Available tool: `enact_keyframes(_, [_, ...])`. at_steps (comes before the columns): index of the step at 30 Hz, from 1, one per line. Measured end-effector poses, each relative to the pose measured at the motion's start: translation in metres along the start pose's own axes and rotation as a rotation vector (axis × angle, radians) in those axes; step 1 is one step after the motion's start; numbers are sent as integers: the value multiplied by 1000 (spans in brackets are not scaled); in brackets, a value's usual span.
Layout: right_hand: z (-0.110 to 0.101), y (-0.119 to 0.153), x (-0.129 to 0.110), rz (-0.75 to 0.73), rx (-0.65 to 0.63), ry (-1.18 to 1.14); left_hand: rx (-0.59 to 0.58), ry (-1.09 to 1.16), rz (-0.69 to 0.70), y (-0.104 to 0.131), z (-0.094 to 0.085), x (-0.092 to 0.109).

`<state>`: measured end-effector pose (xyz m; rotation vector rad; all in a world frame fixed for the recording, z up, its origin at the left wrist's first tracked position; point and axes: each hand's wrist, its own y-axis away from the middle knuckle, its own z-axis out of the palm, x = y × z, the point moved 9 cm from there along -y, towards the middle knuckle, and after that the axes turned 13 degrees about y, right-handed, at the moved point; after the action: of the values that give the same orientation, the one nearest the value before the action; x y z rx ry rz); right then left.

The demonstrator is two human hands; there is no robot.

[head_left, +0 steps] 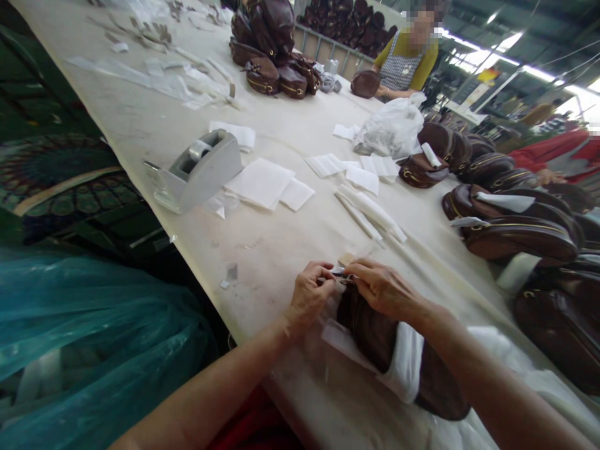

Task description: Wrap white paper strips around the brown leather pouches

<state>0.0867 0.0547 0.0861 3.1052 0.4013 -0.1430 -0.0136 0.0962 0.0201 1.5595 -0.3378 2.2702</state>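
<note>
A dark-brown, rounded, leather-look bag lies at the near edge of a pale, cloth-covered counter, a soft white wrapping band around its middle and the worker's right forearm passing over it. At the bag's far end, the left hand and the right hand meet, the fingers of both pinched on a small metal fitting whose detail is blurred. To the left, beside the counter, sits a heap of translucent teal plastic sheeting.

Beyond the hands, two rolled white strips lie side by side. Flat white paper squares rest next to a grey desktop tape dispenser. Along the right side crowd dark-brown zippered bags, some with white wrapping on them.

Farther up the counter stand a crumpled clear plastic bag and another stack of brown bags. At the far side, a co-worker in a mustard top and checked apron has a hand at a round brown bag.
</note>
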Motion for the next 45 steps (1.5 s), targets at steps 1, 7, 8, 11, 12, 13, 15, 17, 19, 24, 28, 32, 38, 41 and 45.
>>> enact_keyframes(1, [-1, -1, -2, 4, 10, 33, 28, 48, -31, -1, -4, 0])
enact_keyframes(7, [4, -11, -12, 10, -15, 111, 88, 244, -144, -3, -8, -1])
enact_keyframes(8, [4, -13, -13, 10, -9, 115, 94, 259, -148, -3, -9, -1])
enact_keyframes(11, [4, -17, -16, 6, 9, 111, 110, 295, -155, -3, -10, -2])
enact_keyframes(12, [4, -17, -16, 9, 10, 108, 115, 304, -158, -3, -10, -2])
enact_keyframes(13, [5, -17, -16, 16, 10, 102, 118, 313, -162, -3, -10, -3])
enact_keyframes(15, [4, -17, -13, 41, 22, 76, 124, 330, -171, -3, -10, -3])
enact_keyframes(17, [3, -16, -8, 79, 37, 30, 126, 343, -180, -3, -10, -3])
enact_keyframes(19, [2, -14, -4, 113, 41, -28, 118, 362, -193, -3, -8, -3])
enact_keyframes(24, [1, -13, 1, 148, 41, -91, 87, 405, -233, -2, -3, -8])
enact_keyframes(28, [-1, -13, 1, 151, 56, -104, 83, 417, -228, -1, -2, -9])
enact_keyframes(32, [-2, -11, 2, 160, 57, -134, 64, 402, -227, -2, 0, -10])
enact_keyframes(38, [1, -8, 1, 171, 47, -152, -20, 347, -229, -2, 9, -14])
enact_keyframes(41, [4, -6, 0, 172, 44, -149, -58, 164, -104, -1, 10, -7])
enact_keyframes(45, [6, -3, 2, 197, 32, -103, -56, -23, 79, 2, 7, 5])
